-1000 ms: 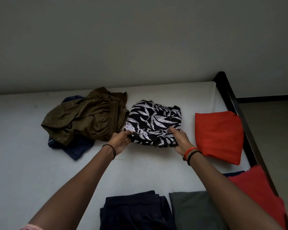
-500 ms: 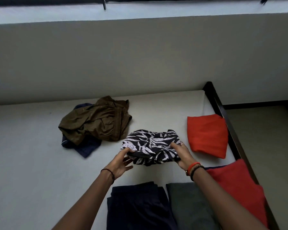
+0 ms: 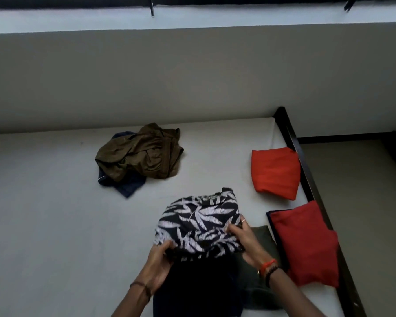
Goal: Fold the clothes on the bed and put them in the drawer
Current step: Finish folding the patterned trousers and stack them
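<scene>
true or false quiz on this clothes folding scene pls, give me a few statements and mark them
1. The left hand and the right hand both grip the leaf-print garment. True.
2. The olive-brown garment is neatly folded. False: it lies crumpled on top of a navy garment.
3. The folded orange-red garment and the folded red garment lie along the right side of the bed. True.
4. The leaf-print garment lies against the wall. False: it is held near the person, above a dark folded garment.
</scene>
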Motion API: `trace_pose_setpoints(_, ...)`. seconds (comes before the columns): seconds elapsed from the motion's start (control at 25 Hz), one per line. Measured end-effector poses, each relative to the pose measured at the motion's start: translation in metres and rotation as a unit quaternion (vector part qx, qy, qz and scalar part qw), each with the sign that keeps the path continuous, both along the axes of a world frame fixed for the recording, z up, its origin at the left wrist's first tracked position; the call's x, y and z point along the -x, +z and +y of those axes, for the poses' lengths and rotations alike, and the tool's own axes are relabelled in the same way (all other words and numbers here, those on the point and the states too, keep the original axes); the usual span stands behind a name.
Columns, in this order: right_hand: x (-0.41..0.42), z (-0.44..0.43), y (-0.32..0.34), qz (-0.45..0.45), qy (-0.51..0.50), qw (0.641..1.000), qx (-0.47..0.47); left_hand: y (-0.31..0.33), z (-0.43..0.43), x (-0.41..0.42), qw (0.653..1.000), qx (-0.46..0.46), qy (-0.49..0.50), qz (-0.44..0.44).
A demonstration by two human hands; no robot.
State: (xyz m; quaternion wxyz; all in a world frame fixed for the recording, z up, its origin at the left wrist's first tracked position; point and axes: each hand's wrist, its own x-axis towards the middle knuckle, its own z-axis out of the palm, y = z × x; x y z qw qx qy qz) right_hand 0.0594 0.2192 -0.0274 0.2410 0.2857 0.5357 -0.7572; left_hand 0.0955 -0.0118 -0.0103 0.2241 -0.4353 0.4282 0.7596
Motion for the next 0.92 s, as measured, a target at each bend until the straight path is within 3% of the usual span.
trace_pose_setpoints(0.32,-0.110,0.001,-0.061,-0.049,0.115,0.992,-0.018,-0.055,-0.023,-0.130,0.991,0.053,-0.113,-0.045)
trace_pose_setpoints(0.56,-0.112,0.004,-0.077,-0.056,0.153,0.986,-0.043,-0.066,-0.044,-0.125,0.987,-0.079,-0.134,-0.041)
trace_pose_setpoints(0.68,-0.087,-0.001,-0.077,-0.035,0.137,0.979,-0.146,-0.067,-0.048,-0.095,0.966,0.038,-0.255,0.013)
trace_pose_setpoints(0.76,-0.077,-0.005,-0.078,-0.020,0.105,0.977,-0.185,-0.060,-0.041,-0.074,0.952,0.151,-0.263,0.034)
trace_pose_setpoints(0.84,-0.074,-0.007,-0.074,-0.013,0.087,0.984,-0.158,-0.057,-0.034,-0.061,0.941,0.211,-0.260,0.051)
trace_pose_setpoints(0.92,-0.078,-0.007,-0.062,-0.021,0.063,0.992,-0.106,-0.057,-0.035,-0.061,0.948,0.192,-0.245,0.071)
